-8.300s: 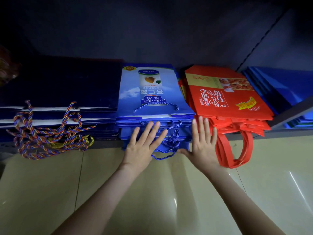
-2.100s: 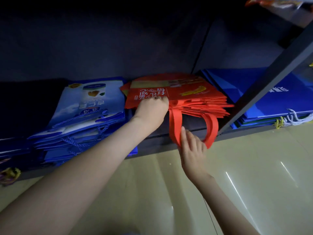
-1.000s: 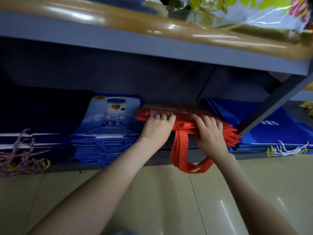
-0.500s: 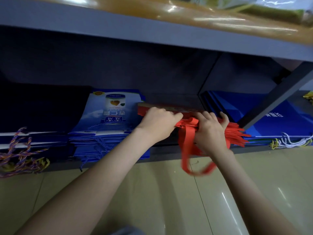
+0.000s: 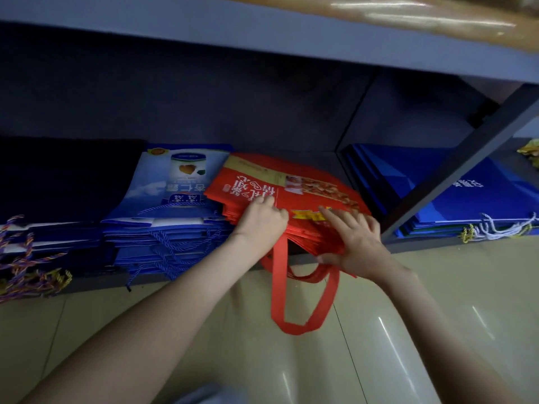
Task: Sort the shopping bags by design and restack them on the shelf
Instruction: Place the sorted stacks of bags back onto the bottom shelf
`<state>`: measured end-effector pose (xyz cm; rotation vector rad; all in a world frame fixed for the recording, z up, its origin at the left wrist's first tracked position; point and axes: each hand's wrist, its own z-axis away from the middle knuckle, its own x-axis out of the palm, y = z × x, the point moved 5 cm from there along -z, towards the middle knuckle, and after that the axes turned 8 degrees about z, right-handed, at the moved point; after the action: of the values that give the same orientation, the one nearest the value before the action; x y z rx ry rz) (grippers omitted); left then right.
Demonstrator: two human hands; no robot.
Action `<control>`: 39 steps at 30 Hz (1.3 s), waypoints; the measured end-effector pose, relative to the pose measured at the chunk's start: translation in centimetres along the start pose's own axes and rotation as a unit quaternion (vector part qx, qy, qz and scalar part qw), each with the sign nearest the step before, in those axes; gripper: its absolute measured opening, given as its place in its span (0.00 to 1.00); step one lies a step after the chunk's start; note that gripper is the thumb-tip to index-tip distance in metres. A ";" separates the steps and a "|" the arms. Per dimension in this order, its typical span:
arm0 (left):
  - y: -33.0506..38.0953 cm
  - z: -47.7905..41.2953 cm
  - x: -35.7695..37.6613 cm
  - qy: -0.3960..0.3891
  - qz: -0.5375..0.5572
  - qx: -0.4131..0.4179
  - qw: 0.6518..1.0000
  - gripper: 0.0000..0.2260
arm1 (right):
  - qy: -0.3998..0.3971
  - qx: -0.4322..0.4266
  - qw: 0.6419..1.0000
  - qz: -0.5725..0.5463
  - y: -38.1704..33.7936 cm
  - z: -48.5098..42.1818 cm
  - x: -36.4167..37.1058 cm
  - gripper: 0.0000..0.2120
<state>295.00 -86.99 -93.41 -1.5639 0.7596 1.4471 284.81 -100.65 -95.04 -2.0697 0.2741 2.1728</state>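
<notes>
Your left grip [image 5: 262, 221] and right grip [image 5: 354, 243] clench the front edge of the red bag stack [image 5: 291, 185], right thumb beneath, probably to square it. It lies skewed on the shelf [image 5: 423, 245], at 3 o'clock of the light-blue stack [image 5: 175, 199].

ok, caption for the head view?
Restacking: left hand and right hand grip the red shopping bag stack at the front edge of the low shelf, red handles hanging, blue printed bags alongside.
</notes>
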 end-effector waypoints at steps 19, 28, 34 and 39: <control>0.9 3.5 -1.3 -0.087 0.125 -0.035 0.988 0.44 | 0.239 0.010 0.967 0.088 1.1 0.8 0.2 0.30; 2.9 0.8 0.5 0.153 0.081 -0.046 0.984 0.09 | 0.241 0.034 0.968 0.057 0.6 2.7 1.6 0.30; 2.2 1.4 0.0 0.222 0.150 -0.035 0.963 0.15 | 0.271 0.167 0.947 0.046 1.3 4.8 -0.8 0.35; 0.9 3.4 -2.5 0.277 0.202 -0.040 0.939 0.17 | 0.303 0.099 0.947 0.033 0.4 5.5 -7.1 0.34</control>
<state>292.25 -84.67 -90.96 -1.9937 1.4359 1.3297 279.68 -99.64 -87.70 -2.5706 0.5962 1.3989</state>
